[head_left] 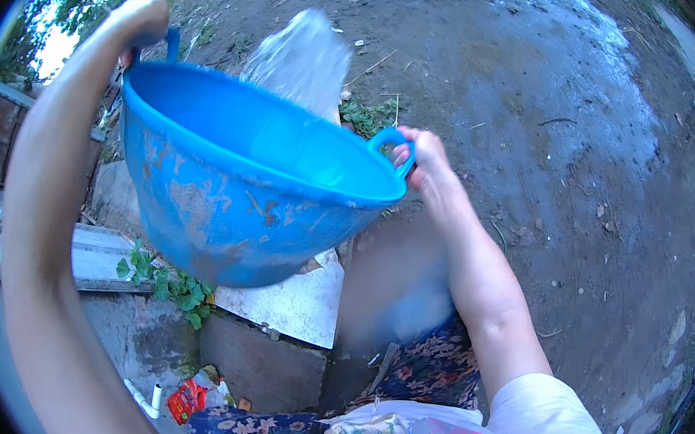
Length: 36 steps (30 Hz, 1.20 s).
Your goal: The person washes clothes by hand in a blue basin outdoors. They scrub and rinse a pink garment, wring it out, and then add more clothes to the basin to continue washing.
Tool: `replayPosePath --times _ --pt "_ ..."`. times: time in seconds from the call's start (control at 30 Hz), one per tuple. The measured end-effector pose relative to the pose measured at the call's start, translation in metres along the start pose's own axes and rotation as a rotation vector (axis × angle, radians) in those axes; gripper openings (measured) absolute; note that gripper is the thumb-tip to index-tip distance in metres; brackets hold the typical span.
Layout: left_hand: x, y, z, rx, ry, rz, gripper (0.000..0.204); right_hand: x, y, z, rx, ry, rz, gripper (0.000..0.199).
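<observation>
A large blue plastic tub point(219, 205) hangs tilted in the air in front of me, its mouth turned up and away. Mud smears its outer wall, and some water shows at the bottom inside. My left hand point(142, 22), raised high, is closed at the far-left loop handle, its fingers partly hidden behind the wrist. Around the right loop handle, my right hand point(424, 158) has its fingers wrapped. Beyond the far rim a blurred, clear sheet of what looks like thrown water point(303, 61) hangs in the air.
Wet, dark dirt ground point(540, 112) spreads to the right, with a pale patch. Below the tub lie a white board point(297, 303) and a leafy green plant point(175, 288). Litter with a red wrapper point(187, 400) sits near my legs. Weathered boards point(102, 255) stand at left.
</observation>
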<state>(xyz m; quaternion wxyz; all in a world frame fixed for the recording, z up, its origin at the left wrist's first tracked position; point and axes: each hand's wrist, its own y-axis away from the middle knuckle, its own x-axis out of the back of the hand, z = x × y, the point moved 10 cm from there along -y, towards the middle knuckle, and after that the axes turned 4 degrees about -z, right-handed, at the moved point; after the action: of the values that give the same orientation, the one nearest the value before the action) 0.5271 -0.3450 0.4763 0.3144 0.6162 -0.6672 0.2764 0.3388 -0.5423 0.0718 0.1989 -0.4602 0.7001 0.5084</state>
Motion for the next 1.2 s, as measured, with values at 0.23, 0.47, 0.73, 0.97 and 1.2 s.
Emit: replayPosePath --times 0.23,0.47,0.73,0.97,1.2 --pt "-0.279 0.135 -0.127 0.160 0.224 -0.442 0.040 -0.039 0.002 0.109 -0.207 0.457 -0.133 0.015" --pt "-0.491 0.345 -0.184 0.459 0.746 -0.100 0.053 -0.133 0.051 0.163 0.198 1.367 -0.269 0.016" --pt "-0.598 0.435 -0.183 0.596 1.237 -0.049 0.054 -0.129 0.036 0.269 -0.164 1.316 -0.116 0.034" --pt "-0.626 0.634 -0.286 0.816 1.671 0.078 0.039 -0.110 0.038 0.306 -0.205 1.491 -0.149 0.052" --pt "-0.614 1.149 -0.213 1.854 0.889 -0.210 0.033 -0.155 0.066 0.370 -0.192 1.552 -0.227 0.051"
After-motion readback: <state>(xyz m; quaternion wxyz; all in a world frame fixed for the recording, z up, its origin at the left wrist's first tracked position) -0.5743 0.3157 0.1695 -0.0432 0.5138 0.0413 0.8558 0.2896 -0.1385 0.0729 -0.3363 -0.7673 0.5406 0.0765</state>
